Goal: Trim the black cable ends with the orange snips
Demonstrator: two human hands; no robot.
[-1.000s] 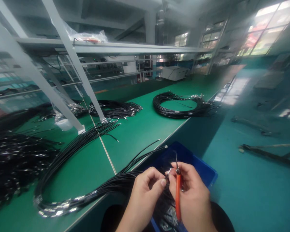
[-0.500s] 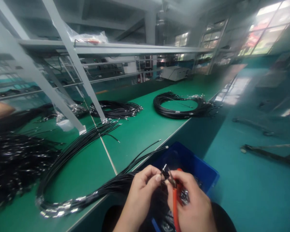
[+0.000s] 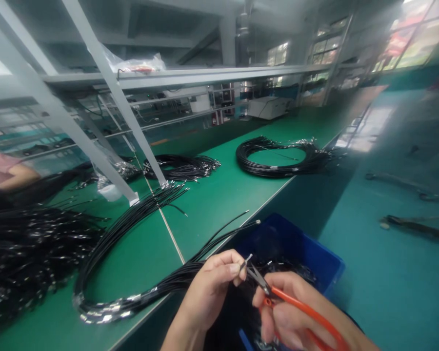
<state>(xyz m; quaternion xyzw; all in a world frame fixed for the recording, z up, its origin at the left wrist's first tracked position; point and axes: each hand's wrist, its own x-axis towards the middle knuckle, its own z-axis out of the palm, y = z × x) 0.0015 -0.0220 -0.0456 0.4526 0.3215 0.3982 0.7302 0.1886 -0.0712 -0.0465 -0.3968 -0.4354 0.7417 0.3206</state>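
Observation:
My left hand [image 3: 214,287] pinches the silver tip of a thin black cable [image 3: 246,262] between thumb and forefinger, low in the middle of the view. My right hand [image 3: 296,319] grips orange-handled cutters [image 3: 278,295], whose dark jaws point up-left at that cable tip. Both hands hover over a blue plastic bin [image 3: 314,258] that sits below the bench edge. A bundle of black cables [image 3: 131,297] runs from the green bench [image 3: 212,200] toward my left hand.
Coils of black cable lie at the far bench [image 3: 278,158], mid-bench [image 3: 183,168] and in a heap at left [image 3: 25,248]. White slanted frame posts [image 3: 109,92] rise from the bench. Another person's arm in a pink sleeve [image 3: 7,173] shows at the far left. Teal floor lies to the right.
My right hand has tilted the cutters down so the handles point lower right and the jaws meet the cable tip. The view has shifted slightly; the other person's arm has come further in.

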